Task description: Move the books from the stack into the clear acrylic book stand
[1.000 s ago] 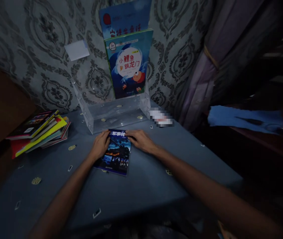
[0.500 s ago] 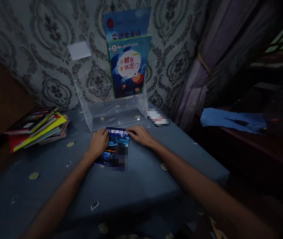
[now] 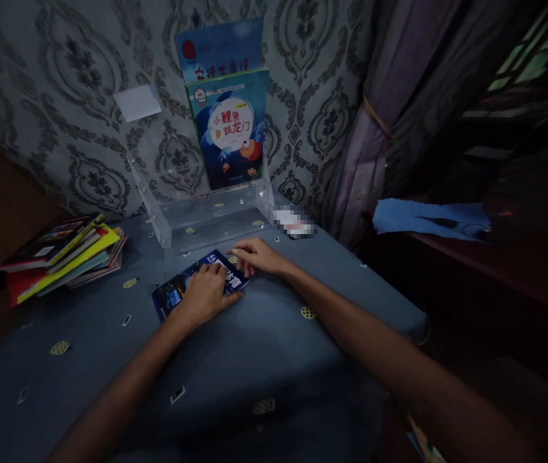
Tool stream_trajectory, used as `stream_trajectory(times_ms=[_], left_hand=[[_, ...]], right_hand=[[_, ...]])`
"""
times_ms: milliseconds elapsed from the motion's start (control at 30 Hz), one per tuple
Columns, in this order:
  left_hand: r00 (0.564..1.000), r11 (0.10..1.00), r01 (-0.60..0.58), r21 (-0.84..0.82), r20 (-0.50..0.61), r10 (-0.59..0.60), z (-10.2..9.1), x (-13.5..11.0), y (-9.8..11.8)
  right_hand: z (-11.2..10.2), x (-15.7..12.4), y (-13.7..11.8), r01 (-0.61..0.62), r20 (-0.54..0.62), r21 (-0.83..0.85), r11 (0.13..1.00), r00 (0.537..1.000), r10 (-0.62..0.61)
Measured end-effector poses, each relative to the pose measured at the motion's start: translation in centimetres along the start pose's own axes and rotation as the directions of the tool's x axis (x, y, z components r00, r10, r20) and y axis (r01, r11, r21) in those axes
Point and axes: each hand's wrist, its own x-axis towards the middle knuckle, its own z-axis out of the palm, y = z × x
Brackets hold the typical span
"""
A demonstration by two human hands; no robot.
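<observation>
A dark blue book (image 3: 177, 290) lies flat on the blue tablecloth (image 3: 235, 360), turned slantwise in front of the clear stand. My left hand (image 3: 205, 294) lies on top of the book with its fingers spread flat over the cover. At the book's upper right corner rests my right hand (image 3: 255, 256), fingers stretched out and touching that edge. Neither hand grips anything. A clear acrylic book stand (image 3: 206, 215) behind the book holds two upright children's books (image 3: 228, 132).
A stack of books (image 3: 64, 254) lies at the left of the table. A white card (image 3: 137, 103) is on the patterned wall. A tied curtain (image 3: 375, 122) hangs at the right, with a blue cloth (image 3: 428, 218) on a dark ledge beyond the table's right edge.
The dark blue book has turned from upright to slanted, its lower end swinging left. My left hand moved onto the middle of its cover; my right hand stayed at its top corner.
</observation>
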Motion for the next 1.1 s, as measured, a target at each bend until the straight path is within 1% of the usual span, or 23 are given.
stream_trajectory(times_ms=[133, 200, 333, 467, 567, 633, 667, 700, 733, 800, 833, 867, 900, 967, 1033, 1100], left_hand=[[0.998, 0.998, -0.055, 0.041, -0.025, 0.056, 0.3, -0.5, 0.4], [0.997, 0.996, -0.078, 0.048, -0.001, 0.078, 0.1, -0.5, 0.6], [0.996, 0.998, -0.050, 0.045, 0.073, 0.047, -0.9, -0.3, 0.8], [0.996, 0.999, -0.044, -0.008, 0.081, 0.045, -1.8, 0.0, 0.2], [0.996, 0.999, -0.040, -0.034, 0.083, 0.043, -1.8, 0.1, 0.2], [0.997, 0.998, -0.043, -0.035, 0.058, 0.045, -1.4, -0.1, 0.5], [0.998, 0.999, -0.045, -0.025, 0.042, 0.046, -1.2, -0.2, 0.6], [0.998, 0.999, -0.050, -0.009, 0.031, 0.051, -1.0, -0.3, 0.6], [0.997, 0.998, -0.067, 0.005, 0.026, 0.067, -0.9, -0.5, 0.5], [0.991, 0.991, -0.134, -0.011, 0.026, 0.134, -0.7, -0.9, -0.4], [0.986, 0.986, -0.162, -0.041, 0.026, 0.163, -0.7, -1.2, -1.3], [0.985, 0.983, -0.167, -0.071, 0.021, 0.169, -0.7, -1.6, -2.3], [0.990, 0.987, -0.138, -0.088, 0.010, 0.139, -0.7, -2.1, -3.6], [1.000, 0.997, -0.006, -0.083, -0.018, 0.005, -0.6, -3.3, -6.2], [0.993, 0.991, 0.118, -0.070, -0.023, -0.120, -0.3, -4.8, -8.2], [0.985, 0.983, 0.173, -0.066, -0.004, -0.174, 0.1, -6.4, -9.2]], right_hand=[[-0.3, -0.2, -0.4, 0.047, -0.058, -0.002, 0.999, 0.997, -0.047], [-0.6, -0.3, -0.6, 0.048, -0.077, -0.012, 0.999, 0.996, -0.049], [-0.9, -0.5, -0.8, 0.077, -0.098, -0.046, 0.996, 0.992, -0.081], [-0.9, -0.6, -1.2, 0.102, -0.125, -0.057, 0.993, 0.986, -0.108], [-0.9, -0.7, -1.3, 0.109, -0.126, -0.041, 0.993, 0.986, -0.114], [-0.8, -0.8, -1.4, 0.109, -0.105, -0.017, 0.994, 0.988, -0.110], [-0.8, -0.8, -1.4, 0.100, -0.071, -0.001, 0.995, 0.992, -0.100], [-0.7, -0.9, -1.4, 0.080, -0.010, 0.015, 0.997, 0.997, -0.080], [-0.6, -1.0, -1.5, 0.047, 0.075, 0.023, 0.999, 0.996, -0.048], [-0.4, -1.3, -1.6, -0.044, 0.259, 0.001, 0.999, 0.965, 0.042], [-0.3, -1.4, -1.6, -0.085, 0.322, -0.027, 0.996, 0.943, 0.089], [-0.2, -1.5, -1.7, -0.114, 0.353, -0.058, 0.992, 0.927, 0.127], [-0.1, -1.5, -1.8, -0.127, 0.356, -0.086, 0.988, 0.923, 0.150], [0.0, -1.5, -1.8, -0.111, 0.322, -0.127, 0.986, 0.935, 0.147], [0.1, -1.2, -1.7, -0.052, 0.272, -0.188, 0.981, 0.957, 0.103], [0.1, -1.0, -1.6, 0.034, 0.187, -0.317, 0.948, 0.982, 0.027]])
